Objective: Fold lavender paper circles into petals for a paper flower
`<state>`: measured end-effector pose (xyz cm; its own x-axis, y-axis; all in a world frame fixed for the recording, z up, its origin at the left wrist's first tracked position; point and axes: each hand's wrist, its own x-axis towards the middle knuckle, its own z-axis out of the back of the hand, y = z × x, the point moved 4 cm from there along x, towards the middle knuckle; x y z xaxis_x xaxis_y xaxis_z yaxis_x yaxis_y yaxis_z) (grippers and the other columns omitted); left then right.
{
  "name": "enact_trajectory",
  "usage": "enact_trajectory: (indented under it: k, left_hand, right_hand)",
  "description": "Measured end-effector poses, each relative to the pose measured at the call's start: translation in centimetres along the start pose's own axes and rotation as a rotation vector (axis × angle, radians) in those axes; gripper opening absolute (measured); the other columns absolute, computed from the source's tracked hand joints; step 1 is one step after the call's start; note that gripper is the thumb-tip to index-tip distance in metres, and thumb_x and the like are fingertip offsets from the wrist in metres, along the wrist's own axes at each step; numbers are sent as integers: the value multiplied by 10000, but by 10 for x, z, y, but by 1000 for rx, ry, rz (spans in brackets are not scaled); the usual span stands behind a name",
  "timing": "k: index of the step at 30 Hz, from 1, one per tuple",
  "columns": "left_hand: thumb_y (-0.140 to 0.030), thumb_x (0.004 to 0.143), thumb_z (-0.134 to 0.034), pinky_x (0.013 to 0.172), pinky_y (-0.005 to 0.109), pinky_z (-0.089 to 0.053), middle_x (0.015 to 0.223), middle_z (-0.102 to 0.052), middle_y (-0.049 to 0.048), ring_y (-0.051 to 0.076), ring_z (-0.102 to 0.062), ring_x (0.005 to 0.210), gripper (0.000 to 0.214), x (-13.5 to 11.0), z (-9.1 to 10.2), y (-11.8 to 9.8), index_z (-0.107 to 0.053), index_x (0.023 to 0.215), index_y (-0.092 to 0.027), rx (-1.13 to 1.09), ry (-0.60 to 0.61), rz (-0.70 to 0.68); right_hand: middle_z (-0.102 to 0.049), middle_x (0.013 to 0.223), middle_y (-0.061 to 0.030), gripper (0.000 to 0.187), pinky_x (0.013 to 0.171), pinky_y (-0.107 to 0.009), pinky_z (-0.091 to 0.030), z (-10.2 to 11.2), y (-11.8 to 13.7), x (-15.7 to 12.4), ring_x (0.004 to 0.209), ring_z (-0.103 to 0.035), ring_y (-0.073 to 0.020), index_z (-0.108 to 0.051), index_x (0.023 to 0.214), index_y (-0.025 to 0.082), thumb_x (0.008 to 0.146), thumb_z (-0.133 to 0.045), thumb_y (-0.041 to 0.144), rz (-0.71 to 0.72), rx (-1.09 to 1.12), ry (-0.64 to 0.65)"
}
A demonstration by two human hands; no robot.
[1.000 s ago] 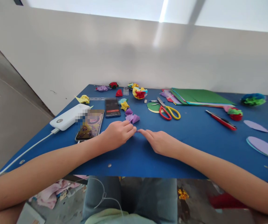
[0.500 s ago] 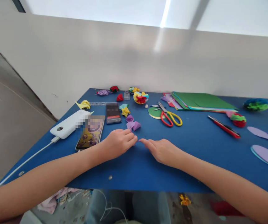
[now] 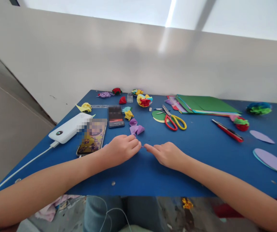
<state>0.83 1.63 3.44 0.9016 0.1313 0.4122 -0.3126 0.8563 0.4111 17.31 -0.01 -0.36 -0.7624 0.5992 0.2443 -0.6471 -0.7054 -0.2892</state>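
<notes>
My left hand [image 3: 125, 148] is closed, its fingertips pinching a small piece of purple paper [image 3: 134, 134] that is mostly hidden by the fingers. Facing it across a narrow gap is my right hand [image 3: 167, 155], index finger pointing left and thumb underneath. A thin pale end of the piece spans the gap to the right fingertips, which look pressed together on it. Just beyond the left hand lie folded purple paper petals [image 3: 137, 129]. A yellow paper flower [image 3: 129, 115] sits behind them.
Scissors [image 3: 174, 120] rest partly on a green paper circle [image 3: 156, 116]. Left are two phones [image 3: 116, 116] and a white power bank [image 3: 68, 129] with a cable. Right are a red cutter [image 3: 227, 130], purple paper ovals [image 3: 272, 161] and stacked coloured sheets [image 3: 208, 104]. A wall stands behind the blue table [image 3: 133, 180].
The view has shifted slightly, so the table items sit a little further left. Both hands keep nearly the same pose, fingertips close together at the purple paper.
</notes>
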Motion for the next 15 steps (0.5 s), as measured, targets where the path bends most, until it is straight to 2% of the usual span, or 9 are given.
enact_trajectory:
  k: [5,10,15]
  left_hand:
    - [-111,877,-368,531,277,-401,727,-551,35,154,-504,679,180,-4,-1,2,-536,939,-89,-30,-5,-8]
    - [-110,885,-344,539,272,-427,724,-561,43,156,-519,679,195,-3,-2,2,-529,946,-97,-53,-5,1]
    - [-106,882,-377,623,297,-491,784,-607,84,177,-564,726,193,2,-1,0,-503,1017,-52,-73,-94,5]
  right_hand:
    - [-566,577,16,355,439,-255,-182,3,0,2,435,-430,-72,-524,1161,148,845,-371,95,19,5,-82]
    - [-545,560,22,364,436,-262,-210,3,-1,2,429,-439,-83,-546,1135,144,842,-341,76,23,20,-168]
    - [-589,617,9,335,475,-230,-294,8,-25,-5,506,-515,-83,-536,1151,158,884,-338,117,-7,94,-197]
